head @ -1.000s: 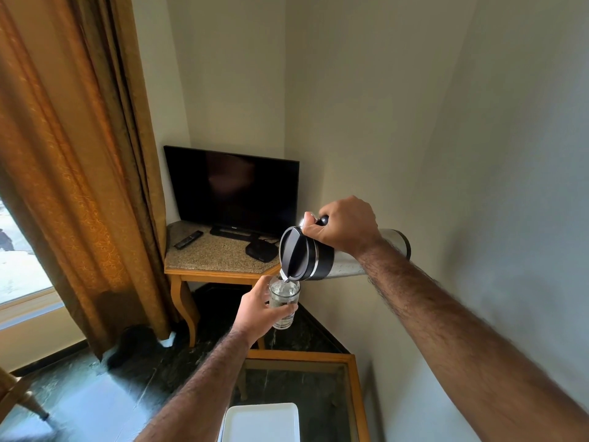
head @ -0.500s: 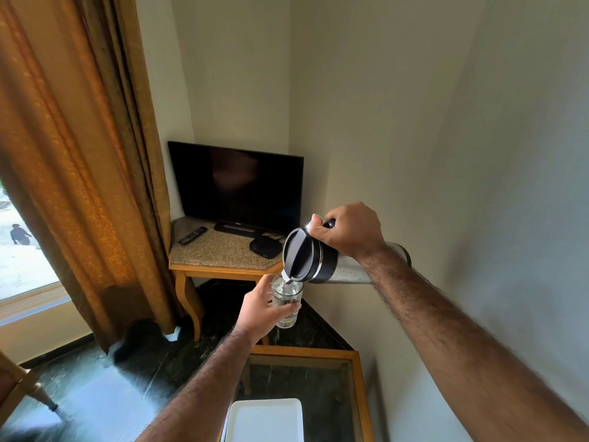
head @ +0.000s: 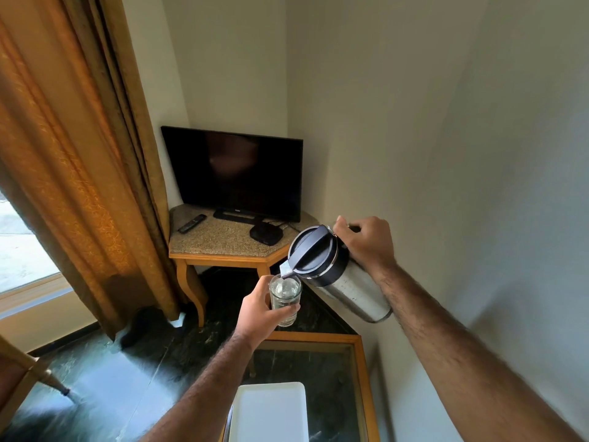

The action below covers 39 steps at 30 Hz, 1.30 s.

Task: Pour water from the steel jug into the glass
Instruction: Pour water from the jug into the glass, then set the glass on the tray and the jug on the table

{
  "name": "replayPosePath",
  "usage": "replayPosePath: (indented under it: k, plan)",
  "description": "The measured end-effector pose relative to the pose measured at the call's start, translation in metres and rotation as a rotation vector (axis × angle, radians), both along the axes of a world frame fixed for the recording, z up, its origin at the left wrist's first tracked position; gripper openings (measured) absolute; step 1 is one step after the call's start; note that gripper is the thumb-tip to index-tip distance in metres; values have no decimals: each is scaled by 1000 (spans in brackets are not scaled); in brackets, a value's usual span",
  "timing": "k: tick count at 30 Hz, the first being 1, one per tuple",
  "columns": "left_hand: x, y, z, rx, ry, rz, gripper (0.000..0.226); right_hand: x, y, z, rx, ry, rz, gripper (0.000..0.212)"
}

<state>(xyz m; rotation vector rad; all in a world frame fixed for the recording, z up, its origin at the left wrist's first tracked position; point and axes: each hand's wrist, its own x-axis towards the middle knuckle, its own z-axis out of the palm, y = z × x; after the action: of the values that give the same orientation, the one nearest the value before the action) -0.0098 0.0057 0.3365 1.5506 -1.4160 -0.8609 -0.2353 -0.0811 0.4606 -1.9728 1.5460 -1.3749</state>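
My right hand [head: 369,242] grips the handle of the steel jug [head: 350,290], which has a black lid and is tilted with its spout down to the left. The spout rests just over the rim of a clear glass [head: 286,298] that holds water. My left hand [head: 259,312] is wrapped around the glass from the left and holds it in the air, above the floor and the near table.
A wood-framed glass table [head: 361,378] stands below, with a white tray [head: 271,413] on it. Behind is a stone-topped corner table [head: 220,240] carrying a dark TV [head: 236,173], a remote and a black box. A brown curtain [head: 70,154] hangs left; a wall is close on the right.
The jug has tipped back from near level, its body now lower than the lid. The view has moved closer and lower. Both hands keep their hold.
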Motion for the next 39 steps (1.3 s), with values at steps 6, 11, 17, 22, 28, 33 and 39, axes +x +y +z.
replayPosePath:
  k: [6, 11, 17, 22, 28, 33, 39]
  plan:
    - [1, -1, -27, 26, -43, 26, 67, -10, 0, -55, 244, -270, -11, 72]
    - [5, 6, -64, 81, -15, 68, 70, -23, 22, -99, 507, -578, 60, 51]
    - [5, 14, -105, 133, -14, 91, 70, -36, 42, -158, 622, -735, 161, 39]
    - [0, 19, -147, 196, -41, 86, 69, -51, 58, -219, 667, -799, 150, 42]
    - [-10, 21, -212, 275, -122, 72, 68, -58, 80, -291, 689, -873, 98, 50]
    - [-14, 18, -299, 356, -230, 17, 69, -53, 95, -372, 643, -940, 20, 41]
    - [-19, 21, -392, 427, -282, -1, 66, -52, 100, -444, 554, -1017, -21, 34]
